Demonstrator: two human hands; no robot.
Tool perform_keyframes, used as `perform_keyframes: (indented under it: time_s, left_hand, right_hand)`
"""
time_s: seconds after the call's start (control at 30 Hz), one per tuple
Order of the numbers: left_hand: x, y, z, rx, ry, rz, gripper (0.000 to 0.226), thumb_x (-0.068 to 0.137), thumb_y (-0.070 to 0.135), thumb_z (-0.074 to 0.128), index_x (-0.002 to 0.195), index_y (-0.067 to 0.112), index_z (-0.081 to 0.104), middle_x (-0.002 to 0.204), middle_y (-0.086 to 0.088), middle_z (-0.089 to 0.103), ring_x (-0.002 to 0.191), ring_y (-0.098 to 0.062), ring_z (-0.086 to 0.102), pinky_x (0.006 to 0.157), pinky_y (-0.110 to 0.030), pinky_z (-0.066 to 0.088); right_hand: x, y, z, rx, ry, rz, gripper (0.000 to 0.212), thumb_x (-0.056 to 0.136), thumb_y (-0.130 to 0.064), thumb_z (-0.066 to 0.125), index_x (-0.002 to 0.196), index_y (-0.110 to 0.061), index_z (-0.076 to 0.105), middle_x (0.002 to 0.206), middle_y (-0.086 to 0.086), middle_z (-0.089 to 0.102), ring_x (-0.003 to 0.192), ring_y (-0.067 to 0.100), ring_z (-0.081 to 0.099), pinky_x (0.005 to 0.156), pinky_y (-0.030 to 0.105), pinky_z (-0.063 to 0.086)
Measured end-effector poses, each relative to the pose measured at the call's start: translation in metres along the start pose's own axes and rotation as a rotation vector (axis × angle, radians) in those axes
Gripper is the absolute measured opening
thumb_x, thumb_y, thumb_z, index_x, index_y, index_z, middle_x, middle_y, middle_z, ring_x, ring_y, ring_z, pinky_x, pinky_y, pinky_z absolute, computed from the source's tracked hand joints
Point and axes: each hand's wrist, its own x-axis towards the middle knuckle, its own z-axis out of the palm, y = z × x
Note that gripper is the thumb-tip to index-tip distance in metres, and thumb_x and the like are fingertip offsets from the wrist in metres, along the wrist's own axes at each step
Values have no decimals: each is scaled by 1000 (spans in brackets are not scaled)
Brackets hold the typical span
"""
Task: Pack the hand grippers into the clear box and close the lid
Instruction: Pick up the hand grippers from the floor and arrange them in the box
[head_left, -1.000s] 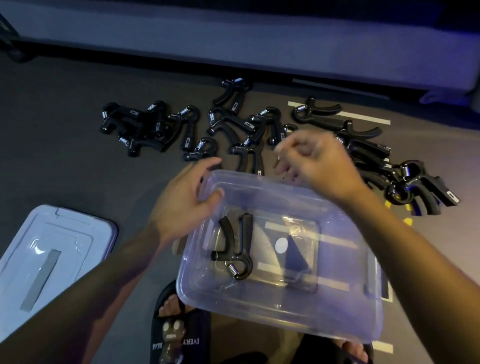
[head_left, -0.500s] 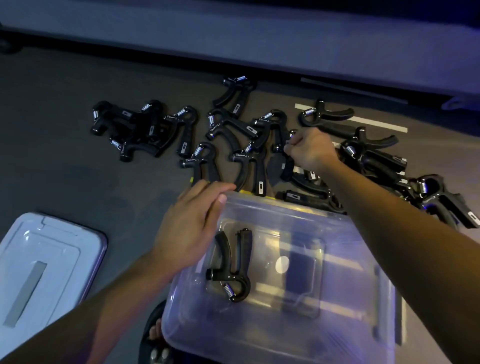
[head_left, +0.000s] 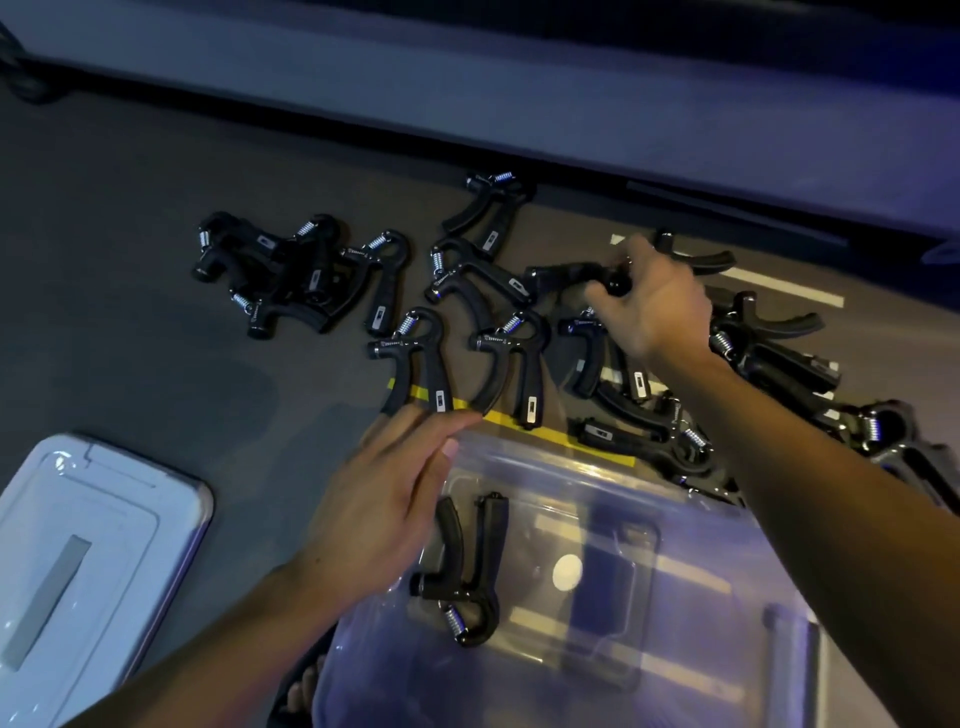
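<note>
Head view looks down on both bare arms reaching over the floor. The right hand (head_left: 654, 306) has its fingers curled round the end of a black hand gripper (head_left: 566, 274), which it holds among the others. The left hand (head_left: 384, 499) lies flat with fingers nearly straight, its palm and thumb resting on the near-left corner rim of the clear box (head_left: 597, 467). Inside the box one hand gripper (head_left: 462, 566) lies flat on the bottom, spring end toward the person. Many more black grippers (head_left: 415, 353) are strewn on the grey floor (head_left: 130, 338) beyond the box, some across a strip of yellow tape (head_left: 524, 421). The pale lid (head_left: 88, 551) lies on the floor, left of the box and apart from it. A long pale ledge (head_left: 467, 93) runs across the far side.
</note>
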Motion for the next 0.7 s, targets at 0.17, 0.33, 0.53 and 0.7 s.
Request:
perform_keyframes:
  time_s: [0.17,0.33,0.53,0.7]
  left_hand:
    - [-2,1,-1,-20,0,-15,37,106,41,32,134,38,57,110,15,56,105,-10,57,88,-35,49]
    - [-5,1,-1,-15,14,-3,39,106,40,32,135,36,57,110,10,58,107,-16,57,90,-36,48]
    - [-3,-1,0,8,18,6,43,103,43,30,133,31,59,113,0,61,109,-29,59,90,-42,52]
    - [-4,-5,0,-12,-2,43,36,104,27,45,138,33,56,111,-1,59,105,-29,57,90,-42,51]
  right_hand:
    - [-16,-1,-30,105,68,-86,41,86,-58,52,106,-24,64,83,1,72,81,25,68,73,40,57]
    - [-78,-26,-75,430,189,-199,29,91,-49,62,98,-22,67,70,-9,64,64,16,64,60,29,48]
    - [-158,-29,-134,736,-93,-241,26,100,-32,53,81,-16,60,51,6,49,40,9,39,41,18,34]
    - [-189,-27,-147,495,-507,-346,23,95,-36,51,79,-27,64,52,6,52,45,10,46,47,20,39]
